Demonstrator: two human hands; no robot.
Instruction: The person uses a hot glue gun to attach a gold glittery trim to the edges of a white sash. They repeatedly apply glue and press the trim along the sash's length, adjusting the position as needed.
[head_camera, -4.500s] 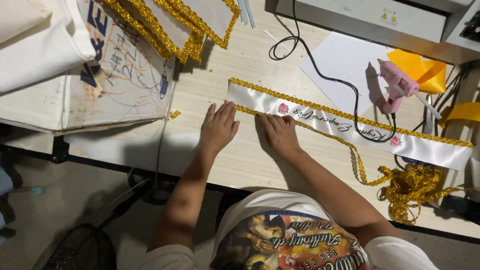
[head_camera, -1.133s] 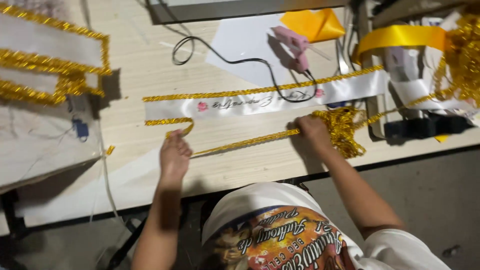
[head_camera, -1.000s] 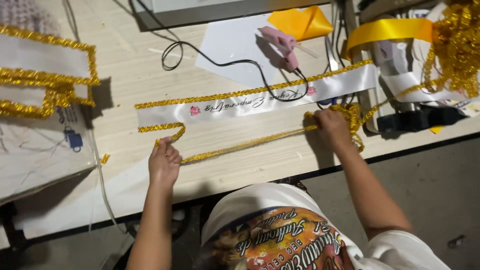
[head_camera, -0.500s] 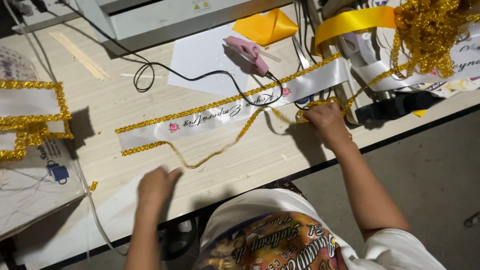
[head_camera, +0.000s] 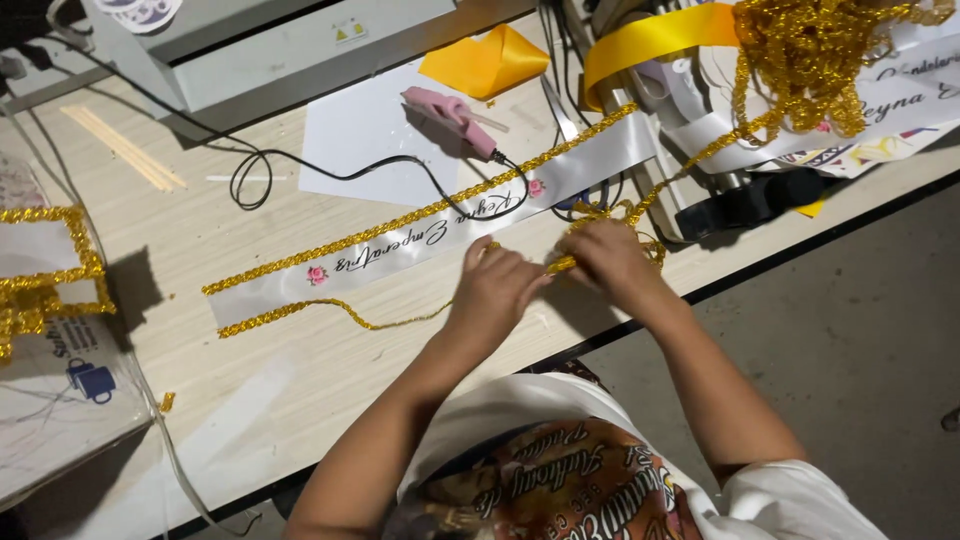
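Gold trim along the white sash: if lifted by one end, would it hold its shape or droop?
Probably droop: the loose gold trim already snakes in curves across the table. It likely tangles easily, judging by the heap at top right.

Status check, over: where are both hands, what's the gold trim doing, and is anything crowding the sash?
Left hand and right hand together, pinching gold trim at white sash lower edge. Trim partly loose, wavy. Pink glue gun cord crosses sash.

A pink glue gun (head_camera: 452, 118) lies on a white sheet (head_camera: 365, 140) near the bench's far edge, beside folded orange paper (head_camera: 487, 60). A grey machine (head_camera: 270, 40) occupies the far-left corner.
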